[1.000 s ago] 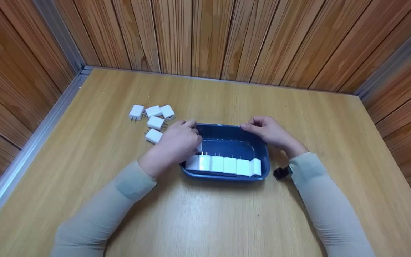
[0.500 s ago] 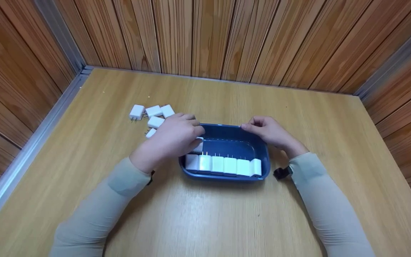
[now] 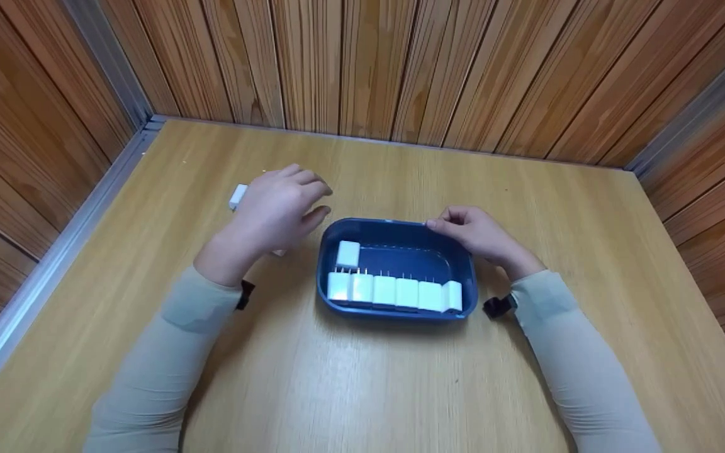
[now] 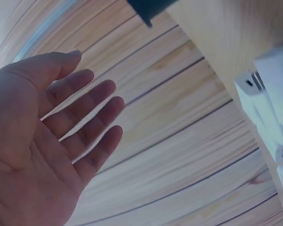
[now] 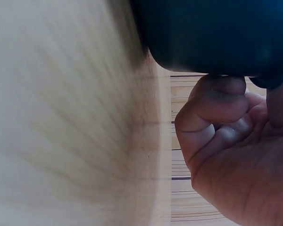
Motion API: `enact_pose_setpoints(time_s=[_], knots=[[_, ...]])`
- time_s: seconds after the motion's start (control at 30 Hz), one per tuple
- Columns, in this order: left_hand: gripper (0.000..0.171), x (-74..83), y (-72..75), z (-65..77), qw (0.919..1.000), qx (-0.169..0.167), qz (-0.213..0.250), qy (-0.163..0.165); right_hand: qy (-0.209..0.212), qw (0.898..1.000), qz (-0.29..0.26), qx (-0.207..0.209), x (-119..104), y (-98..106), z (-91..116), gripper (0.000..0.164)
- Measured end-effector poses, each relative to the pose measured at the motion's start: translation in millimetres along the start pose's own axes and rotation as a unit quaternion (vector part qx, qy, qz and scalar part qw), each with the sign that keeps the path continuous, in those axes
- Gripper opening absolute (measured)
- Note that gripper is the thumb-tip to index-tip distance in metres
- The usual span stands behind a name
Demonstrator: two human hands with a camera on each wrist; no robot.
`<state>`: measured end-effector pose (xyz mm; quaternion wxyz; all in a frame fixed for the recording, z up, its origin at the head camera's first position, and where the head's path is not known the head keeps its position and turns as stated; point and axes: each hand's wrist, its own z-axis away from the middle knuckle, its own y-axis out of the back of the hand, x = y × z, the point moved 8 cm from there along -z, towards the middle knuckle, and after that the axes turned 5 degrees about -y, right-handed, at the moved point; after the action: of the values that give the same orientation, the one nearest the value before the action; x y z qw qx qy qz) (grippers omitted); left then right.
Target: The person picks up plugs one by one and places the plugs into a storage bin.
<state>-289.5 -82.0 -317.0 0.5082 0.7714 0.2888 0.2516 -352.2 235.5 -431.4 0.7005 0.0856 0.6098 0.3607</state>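
My left hand point(image 3: 277, 211) hovers over the white plug-in chargers on the table, left of the blue box. In the left wrist view, the hand point(image 4: 61, 127) has its fingers extended and its palm bare. Several chargers point(image 4: 280, 89) show at that view's right edge; from the head, the hand covers most of them. My right hand point(image 3: 479, 238) grips the box's far right rim between thumb and curled fingers, seen also beneath the box wall point(image 5: 217, 37) in the right wrist view. Inside the blue box point(image 3: 394, 221), a row of upright chargers point(image 3: 384, 291) lines the near side, with one charger point(image 3: 348, 254) behind its left end.
A loose charger point(image 3: 237, 197) peeks out left of the left hand. The wooden tabletop point(image 3: 362, 384) is bounded by wood-plank walls point(image 3: 369, 69) at the back and both sides, with a metal strip point(image 3: 41, 277) along the left edge.
My left hand has let go of a charger inside the box at the left, then moved up and left over the loose chargers. The right hand stays on the rim.
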Motion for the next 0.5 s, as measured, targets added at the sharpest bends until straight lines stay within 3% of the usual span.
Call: enact_pose_setpoints(time_s=[0.27, 0.5], knots=[[0.03, -29.6, 2.3, 8.3, 0.9975, -0.024, 0.014, 0.065, 0.001, 1.0, 0.001, -0.004, 1.3, -0.6, -1.7, 0.047], [0.035, -52.3, -13.9, 17.3, 0.9825, -0.11, 0.074, 0.131, -0.002, 1.0, 0.001, -0.001, 3.2, -0.1, -2.3, 0.049]])
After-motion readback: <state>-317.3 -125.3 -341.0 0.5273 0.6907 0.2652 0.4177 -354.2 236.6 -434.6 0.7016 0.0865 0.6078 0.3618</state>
